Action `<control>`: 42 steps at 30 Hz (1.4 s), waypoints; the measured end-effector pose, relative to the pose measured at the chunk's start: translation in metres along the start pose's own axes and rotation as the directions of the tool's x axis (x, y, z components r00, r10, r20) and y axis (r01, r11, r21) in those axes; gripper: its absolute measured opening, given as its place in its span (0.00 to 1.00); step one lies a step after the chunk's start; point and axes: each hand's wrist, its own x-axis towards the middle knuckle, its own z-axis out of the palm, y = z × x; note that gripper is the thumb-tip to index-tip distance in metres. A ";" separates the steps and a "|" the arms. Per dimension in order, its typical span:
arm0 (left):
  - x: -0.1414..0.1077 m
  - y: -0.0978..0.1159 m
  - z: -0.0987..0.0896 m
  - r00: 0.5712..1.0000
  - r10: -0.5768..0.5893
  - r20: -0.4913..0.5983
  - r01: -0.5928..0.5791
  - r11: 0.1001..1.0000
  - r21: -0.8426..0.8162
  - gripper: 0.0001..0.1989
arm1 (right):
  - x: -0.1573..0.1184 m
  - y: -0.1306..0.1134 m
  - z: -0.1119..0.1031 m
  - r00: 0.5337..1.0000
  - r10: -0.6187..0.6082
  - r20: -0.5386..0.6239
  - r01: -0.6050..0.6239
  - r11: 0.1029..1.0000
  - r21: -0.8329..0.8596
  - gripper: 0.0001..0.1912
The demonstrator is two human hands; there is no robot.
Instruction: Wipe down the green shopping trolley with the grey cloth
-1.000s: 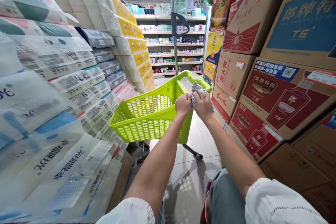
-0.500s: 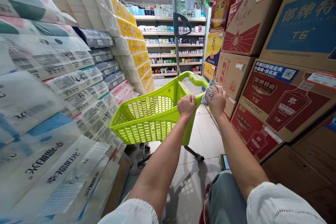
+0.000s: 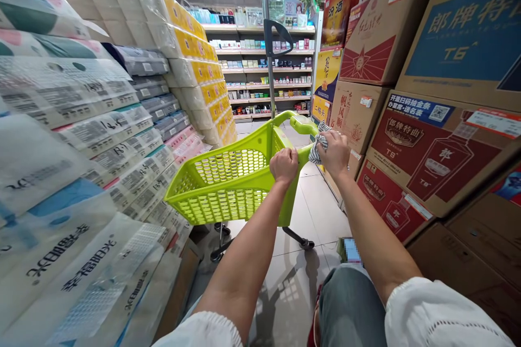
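Note:
A lime-green shopping cart (image 3: 228, 192) with a perforated basket stands sideways in front of me. My left hand (image 3: 284, 166) is closed around the top rim of the basket at its handle end. In my right hand (image 3: 334, 153) is a grey-and-white striped cloth (image 3: 317, 150), bunched up and pressed against the cart's green handle (image 3: 303, 124). The fingers wrap over the cloth, which hides part of the handle. A grey pole (image 3: 269, 81) with a dark hook-like loop rises behind the handle.
Plastic-wrapped paper packs (image 3: 89, 260) are stacked high on the left, with yellow-sided packs (image 3: 195, 65) behind. Liquor cartons (image 3: 443, 152) form a wall on the right. Shelves of small goods (image 3: 268, 70) stand at the back. A small box (image 3: 349, 250) lies on the tiled floor near my knee.
The whole view has shifted slightly, so cart and shelves sit a little farther left. Both hands keep their hold, the right with the cloth on the handle.

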 end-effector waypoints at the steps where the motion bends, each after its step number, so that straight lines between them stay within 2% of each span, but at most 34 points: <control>1: 0.000 0.000 0.000 1.000 -0.003 -0.004 0.003 1.000 0.000 0.22 | -0.001 -0.003 0.000 1.000 -0.022 0.013 0.022 1.000 0.004 0.16; 5: 0.000 0.001 0.000 1.000 -0.002 -0.018 0.002 1.000 0.007 0.20 | -0.016 -0.025 0.000 0.974 -0.185 0.131 0.185 0.983 0.010 0.17; 8: 0.000 0.001 -0.002 1.000 -0.005 -0.009 0.005 1.000 0.010 0.19 | -0.017 -0.029 -0.002 0.937 -0.284 0.203 0.287 0.958 0.014 0.17; 10: 0.000 0.002 -0.002 1.000 -0.015 0.007 0.015 1.000 -0.013 0.19 | -0.009 -0.022 -0.005 0.948 -0.247 0.200 0.254 0.967 -0.006 0.16; 14: -0.001 0.006 -0.001 0.999 -0.023 0.022 0.025 0.997 -0.069 0.20 | 0.011 -0.002 -0.010 0.985 -0.096 0.145 0.102 0.994 -0.038 0.15; 17: -0.001 0.006 0.000 1.000 -0.009 0.011 0.010 0.997 -0.080 0.19 | 0.016 0.001 -0.015 0.970 -0.141 0.199 0.152 0.987 -0.041 0.15; 28: -0.002 -0.015 -0.016 0.999 0.045 0.031 -0.044 0.998 -0.035 0.18 | -0.006 -0.036 -0.037 0.948 -0.208 0.240 0.222 0.975 -0.030 0.14; 33: -0.002 -0.029 -0.025 0.997 0.074 0.031 -0.073 0.997 -0.030 0.18 | -0.006 -0.045 -0.052 0.915 -0.268 0.300 0.237 0.962 0.136 0.14; 36: -0.002 -0.036 -0.036 0.995 0.100 0.022 -0.099 0.995 -0.025 0.18 | 0.001 -0.037 -0.062 0.888 -0.283 0.362 0.151 0.924 0.350 0.17; 39: -0.002 -0.034 -0.051 0.993 0.114 0.002 -0.114 0.993 -0.020 0.17 | 0.010 -0.022 -0.066 0.909 -0.207 0.362 0.006 0.874 0.486 0.19; 42: 0.002 -0.016 -0.062 0.986 0.168 -0.016 -0.169 0.982 -0.080 0.16 | 0.016 -0.017 -0.061 0.946 -0.182 0.268 0.002 0.832 0.555 0.15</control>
